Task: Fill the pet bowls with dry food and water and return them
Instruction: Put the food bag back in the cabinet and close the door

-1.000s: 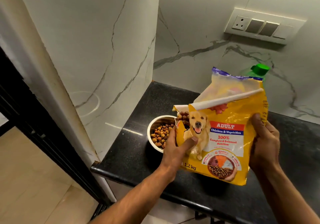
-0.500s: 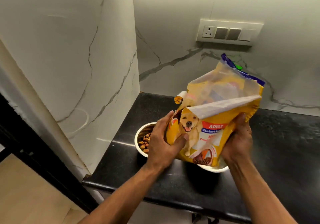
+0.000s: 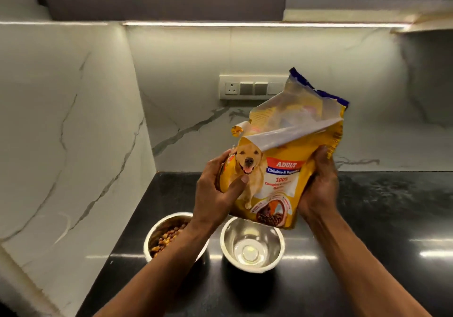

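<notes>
Above counter (image 3: 367,218), bag (image 3: 277,181) between fingers (image 3: 241,184).

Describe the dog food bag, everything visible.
The dog food bag is a glossy yellow plastic pouch printed with a golden dog, a red "ADULT" band and a kibble picture. Its torn top gapes open, a pale inner flap folded forward. Held roughly upright in the air above the counter, it is gripped at both sides by the left hand and right hand.
</notes>
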